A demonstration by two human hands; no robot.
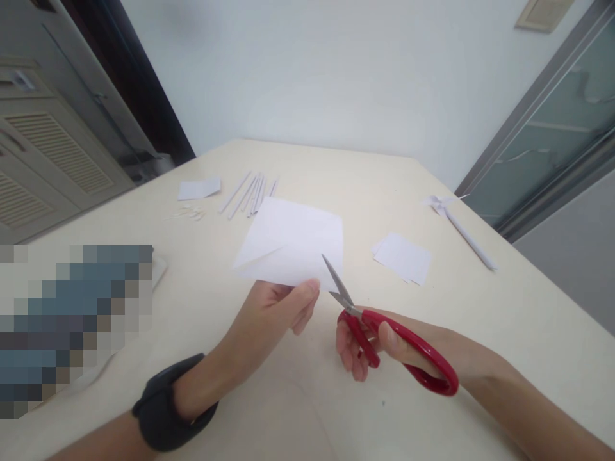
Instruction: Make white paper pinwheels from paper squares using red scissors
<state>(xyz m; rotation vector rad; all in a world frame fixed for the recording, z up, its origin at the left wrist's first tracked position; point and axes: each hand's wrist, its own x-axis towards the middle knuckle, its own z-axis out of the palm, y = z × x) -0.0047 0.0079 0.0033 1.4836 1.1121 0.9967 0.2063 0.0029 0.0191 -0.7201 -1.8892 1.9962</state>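
A white sheet of paper (298,234) is pinched at its near edge by my left hand (283,304), thumb on top. A slit or crease runs in from the sheet's left side. My right hand (375,346) holds red-handled scissors (418,342), fingers through the loops. The scissors' blades are spread apart, with the paper's near right corner between them. One blade lies over the sheet; the other is partly hidden at the edge.
On the pale table (461,333) lie a stack of white paper squares (406,256), a paper pinwheel on a stick (464,230), several thin paper sticks (250,192), a folded paper piece (198,189) and small scraps (192,212). A pixelated object (72,326) sits at left.
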